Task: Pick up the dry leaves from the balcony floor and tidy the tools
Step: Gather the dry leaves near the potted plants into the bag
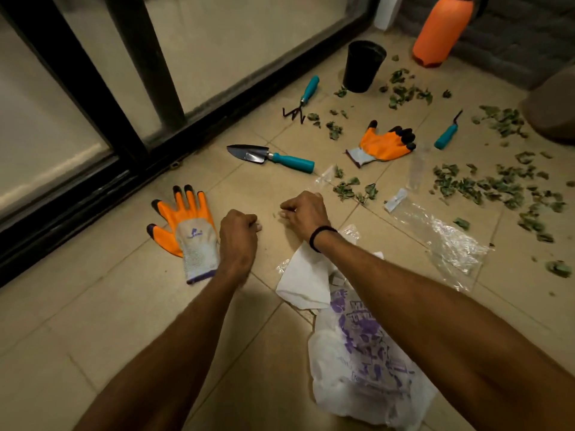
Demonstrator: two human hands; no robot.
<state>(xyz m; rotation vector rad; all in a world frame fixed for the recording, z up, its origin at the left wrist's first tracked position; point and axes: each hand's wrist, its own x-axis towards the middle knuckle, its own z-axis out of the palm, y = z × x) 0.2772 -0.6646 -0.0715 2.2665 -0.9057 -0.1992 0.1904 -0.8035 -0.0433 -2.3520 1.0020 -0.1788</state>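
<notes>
On the beige tiled balcony floor (124, 306), the scattered dry green leaves (497, 181) lie mainly at the far right. A smaller cluster of leaves (354, 189) lies just beyond the right hand.

Hands:
- Left hand (238, 231): fingers curled into a loose fist, knuckles towards the tile, nothing visible in its grasp. It sits just beside the cuff of the near orange-and-grey work glove (186, 225), which lies flat, fingers pointing far.
- Right hand (306, 213): fingers curled, fingertips down at the tile. A scrap of clear plastic shows just past the knuckles; whether the hand pinches it cannot be told. A black wristband (320, 237) circles the wrist.

Tools:
- Steel trowel with teal handle (270, 157): flat on the floor, far of the hands, blade pointing left.
- Three-prong hand rake with teal handle (303, 99): farther off, near the black-framed glass door (124, 88).
- Third teal-handled tool (448, 135): right of the second orange glove (385, 144); its head is too small to identify.

Other items:
- Black plastic pot (362, 66): upright, far.
- Orange plastic bottle (441, 29): beyond the pot, to its right.
- Clear plastic bag (448, 237): flat, right of the right forearm.
- White plastic bag with purple print (367, 353): crumpled under the right forearm, with a white sheet (308, 278) at its far end.
</notes>
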